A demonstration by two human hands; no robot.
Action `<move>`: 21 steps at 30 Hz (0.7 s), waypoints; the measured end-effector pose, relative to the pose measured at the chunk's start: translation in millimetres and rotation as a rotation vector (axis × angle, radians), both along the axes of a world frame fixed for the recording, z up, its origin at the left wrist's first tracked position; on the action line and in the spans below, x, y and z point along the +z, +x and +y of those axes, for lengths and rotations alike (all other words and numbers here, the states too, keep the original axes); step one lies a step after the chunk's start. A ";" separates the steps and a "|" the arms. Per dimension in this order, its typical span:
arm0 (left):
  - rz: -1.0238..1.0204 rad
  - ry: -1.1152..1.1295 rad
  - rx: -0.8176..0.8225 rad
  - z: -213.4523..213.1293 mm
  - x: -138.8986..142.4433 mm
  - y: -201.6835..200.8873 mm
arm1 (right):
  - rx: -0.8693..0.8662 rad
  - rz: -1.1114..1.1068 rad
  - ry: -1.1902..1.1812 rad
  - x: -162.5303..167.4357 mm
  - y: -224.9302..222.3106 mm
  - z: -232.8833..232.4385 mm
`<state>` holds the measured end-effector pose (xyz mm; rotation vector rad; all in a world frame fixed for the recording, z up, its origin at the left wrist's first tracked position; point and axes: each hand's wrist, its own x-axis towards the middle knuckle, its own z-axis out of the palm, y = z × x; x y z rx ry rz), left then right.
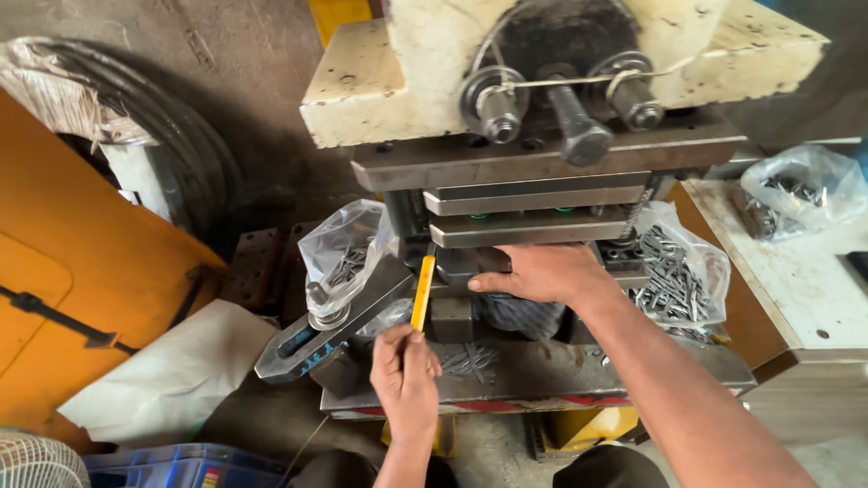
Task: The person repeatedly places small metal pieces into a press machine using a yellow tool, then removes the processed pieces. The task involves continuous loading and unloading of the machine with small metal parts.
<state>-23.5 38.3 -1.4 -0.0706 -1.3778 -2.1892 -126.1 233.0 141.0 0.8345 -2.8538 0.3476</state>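
Under the press head, my left hand [404,369] pinches a yellow stick [422,291], poking into the die [470,271] to keep fingers clear; my right hand [542,273] lies flat there, perhaps steadying a blank.

The grey steel press bed [561,375] carries the things. A loose scatter of small dark metal pins [468,361] lies on its near middle. At its left a slotted steel clamp bar [334,316] lies slanted, with a clear bag of pins [342,248] just behind it. At the right a second, fuller clear bag [678,271] sits against the die. Farther right, a white bench [796,289] carries a third bag [800,190].
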 end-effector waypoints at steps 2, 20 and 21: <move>0.028 0.072 -0.008 -8.8 -6.2 8.2 | -0.069 -0.134 0.036 1.7 2.3 -3.0; -0.103 0.188 -0.092 -21.8 -24.1 12.2 | 0.109 0.739 -0.449 -7.9 76.9 -96.5; -0.133 0.245 -0.141 -23.0 -23.9 11.9 | 0.075 0.743 -0.492 -0.1 76.0 -109.2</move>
